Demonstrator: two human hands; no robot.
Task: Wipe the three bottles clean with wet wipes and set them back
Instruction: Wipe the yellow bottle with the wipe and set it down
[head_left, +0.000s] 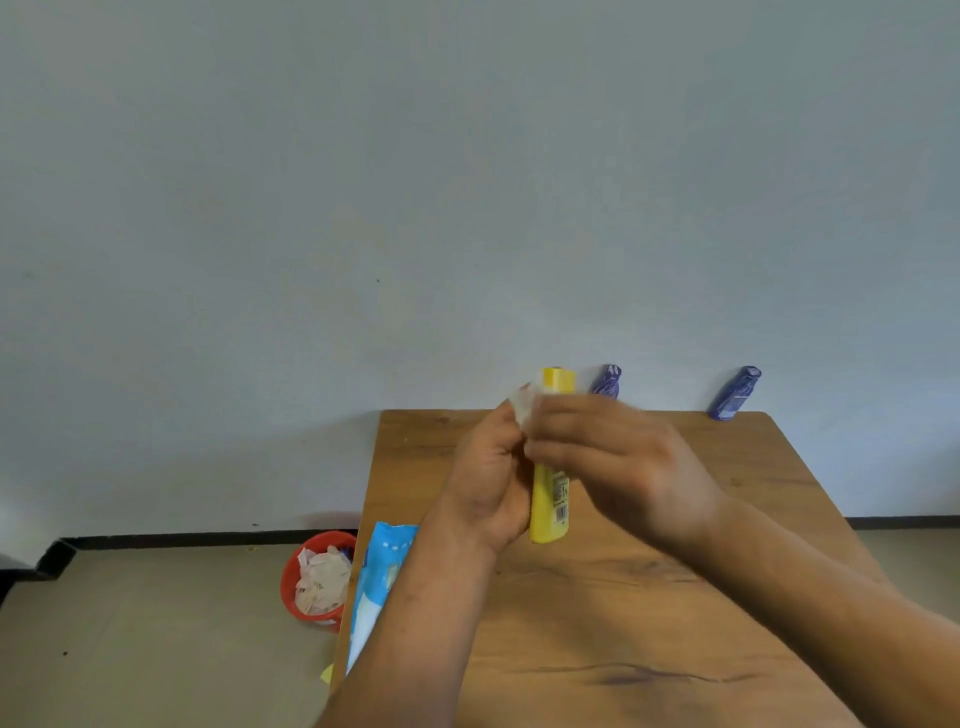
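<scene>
Pale grey wall fills most of what I see from here, with a tan floor running along its foot. Against that wall stands a wood-grain table, and a person reaches both bare forearms over it.

The left hand is curled round the left side of a yellow bottle and holds it upright above the tabletop, near the far edge, with its printed label facing this way. The right hand comes in from the other side. Its fingers are bent across the bottle's upper part, just under the cap, and it looks smeared.

On the table's left edge lies a blue and white wipes pack, partly hidden behind the left forearm. Beside the table, on the floor, sits a red bin heaped with crumpled wipes.

Two dark blue bottles stand at the back of the table by the wall. The nearer blue bottle is just to the right of the yellow cap, and the far blue bottle is near the right corner, well apart from it.

A bunched white wet wipe pokes out where the two hands meet, against the bottle's shoulder. I cannot tell which hand pinches it.
</scene>
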